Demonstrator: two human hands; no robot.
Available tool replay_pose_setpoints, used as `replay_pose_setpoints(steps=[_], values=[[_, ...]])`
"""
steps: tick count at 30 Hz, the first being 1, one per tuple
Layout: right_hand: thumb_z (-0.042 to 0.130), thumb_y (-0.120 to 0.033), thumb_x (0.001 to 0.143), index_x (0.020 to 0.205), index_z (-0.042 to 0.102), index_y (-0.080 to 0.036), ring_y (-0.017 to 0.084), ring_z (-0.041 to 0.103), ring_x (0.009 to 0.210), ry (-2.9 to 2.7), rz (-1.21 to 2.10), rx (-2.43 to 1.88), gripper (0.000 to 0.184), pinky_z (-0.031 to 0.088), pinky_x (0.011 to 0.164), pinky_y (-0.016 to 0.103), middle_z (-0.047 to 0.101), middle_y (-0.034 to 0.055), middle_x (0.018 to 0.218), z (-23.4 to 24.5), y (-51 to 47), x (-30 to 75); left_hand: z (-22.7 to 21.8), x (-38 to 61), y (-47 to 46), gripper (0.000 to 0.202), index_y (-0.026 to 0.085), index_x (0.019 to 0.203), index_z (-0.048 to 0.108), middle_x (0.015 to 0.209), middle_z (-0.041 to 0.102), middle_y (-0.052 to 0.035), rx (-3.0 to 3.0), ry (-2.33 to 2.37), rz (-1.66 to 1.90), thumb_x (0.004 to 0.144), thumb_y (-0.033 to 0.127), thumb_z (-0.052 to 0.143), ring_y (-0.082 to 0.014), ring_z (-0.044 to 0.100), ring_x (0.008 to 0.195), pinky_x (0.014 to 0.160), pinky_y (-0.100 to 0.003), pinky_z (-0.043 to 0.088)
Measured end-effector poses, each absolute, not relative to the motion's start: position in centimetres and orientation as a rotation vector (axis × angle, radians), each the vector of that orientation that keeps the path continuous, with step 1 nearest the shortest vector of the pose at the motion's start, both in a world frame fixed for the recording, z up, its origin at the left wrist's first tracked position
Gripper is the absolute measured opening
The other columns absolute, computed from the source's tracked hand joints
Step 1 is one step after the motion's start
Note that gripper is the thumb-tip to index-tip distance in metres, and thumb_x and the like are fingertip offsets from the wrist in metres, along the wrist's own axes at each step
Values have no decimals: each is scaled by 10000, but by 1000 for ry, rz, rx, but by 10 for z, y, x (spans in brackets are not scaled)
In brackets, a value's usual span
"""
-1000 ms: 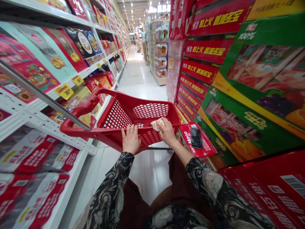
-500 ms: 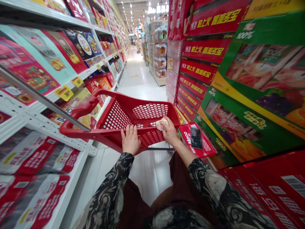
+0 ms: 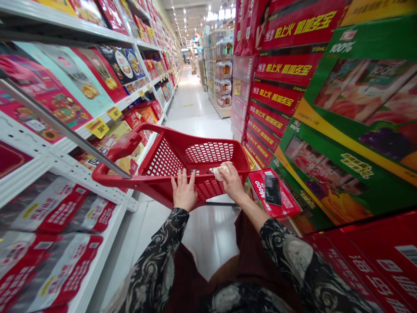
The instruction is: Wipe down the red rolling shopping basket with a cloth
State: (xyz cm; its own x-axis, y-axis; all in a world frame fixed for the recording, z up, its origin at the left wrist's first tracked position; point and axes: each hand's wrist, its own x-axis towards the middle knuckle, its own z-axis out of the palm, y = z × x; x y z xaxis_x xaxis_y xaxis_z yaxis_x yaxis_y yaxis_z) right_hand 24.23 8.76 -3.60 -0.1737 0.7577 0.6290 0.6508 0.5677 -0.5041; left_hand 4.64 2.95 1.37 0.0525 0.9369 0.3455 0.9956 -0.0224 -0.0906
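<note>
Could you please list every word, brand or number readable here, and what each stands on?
"100%" on the green cardboard juice carton.
"怕上火 喝加多宝" on the red cardboard drink carton.
"MECO" on the flat red box.
Yellow shelf price tag: too blurred to read.

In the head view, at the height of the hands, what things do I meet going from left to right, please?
White metal shelf rail, red plastic basket handle, bare left hand, bare right hand, flat red printed box, green fruit-juice carton
</note>
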Motion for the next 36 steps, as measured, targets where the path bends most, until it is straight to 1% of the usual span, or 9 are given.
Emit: replay_pose_setpoints(steps=[4, 11, 15, 20, 24, 27, 30, 34, 36], values=[[465, 19, 686, 1118, 612, -186, 218, 288, 1342, -1969, 153, -1091, 500, 291, 1109, 440, 404, 86, 1396, -35, 85, 232, 15, 44, 28, 624, 205, 1360, 413, 1470, 320, -156, -2056, -1932, -275, 746, 225, 522, -334, 225, 1376, 1101, -549, 161], [457, -15, 739, 1058, 637, -173, 248, 282, 1343, -1695, -38, -1346, 399, 299, 1089, 492, 375, 94, 1423, -47, 99, 314, 14, 46, 28, 619, 193, 1351, 426, 1468, 320, -163, -2035, -1948, -297, 742, 238, 529, -338, 225, 1374, 1100, -560, 151], [457, -32, 773, 1067, 636, -179, 251, 240, 1364, -1694, -105, -1375, 374, 273, 1104, 498, 371, 81, 1433, -39, 102, 321, 13, 47, 28, 606, 180, 1348, 431, 1454, 336, -181, -2028, -1939, -304, 752, 239, 522, -348, 235, 1368, 1096, -563, 159], [417, 29, 723, 1060, 639, -165, 218, 257, 1365, -1912, 2, -1210, 448, 284, 1117, 443, 419, 88, 1400, -29, 93, 262, 14, 47, 28, 608, 179, 1347, 431, 1447, 347, -183, -2035, -1930, -299, 750, 245, 529, -350, 251, 1361, 1094, -565, 160], [427, 33, 690, 1180, 570, -168, 217, 253, 1370, -1950, 76, -1110, 548, 310, 1102, 443, 362, 95, 1438, -28, 85, 229, 14, 47, 27, 617, 185, 1348, 429, 1443, 356, -179, -2030, -1928, -275, 744, 251, 534, -347, 263, 1356, 1094, -561, 166], [454, -4, 705, 1220, 545, -167, 238, 287, 1353, -1942, 92, -1121, 547, 323, 1087, 455, 363, 112, 1434, -33, 87, 236, 14, 47, 27, 617, 186, 1352, 423, 1444, 354, -178, -2026, -1928, -262, 748, 255, 528, -343, 258, 1359, 1095, -559, 166], [441, -26, 724, 1178, 579, -157, 239, 342, 1316, -1889, 72, -1187, 492, 329, 1081, 454, 406, 121, 1399, -42, 94, 265, 14, 47, 27, 619, 179, 1352, 422, 1447, 347, -183, -2033, -1934, -275, 747, 253, 527, -343, 244, 1365, 1095, -558, 162], [442, -27, 693, 1143, 589, -152, 269, 314, 1319, -1698, 0, -1368, 490, 297, 1079, 519, 381, 122, 1411, -50, 103, 302, 12, 47, 28, 627, 186, 1357, 414, 1460, 330, -172, -2049, -1946, -303, 745, 256, 531, -335, 236, 1369, 1099, -558, 151], [434, -23, 685, 1150, 581, -152, 268, 305, 1323, -1663, -3, -1402, 504, 297, 1078, 523, 380, 117, 1410, -51, 104, 304, 11, 47, 28, 632, 187, 1360, 408, 1462, 327, -168, -2043, -1944, -312, 745, 259, 532, -335, 234, 1370, 1099, -561, 149]])
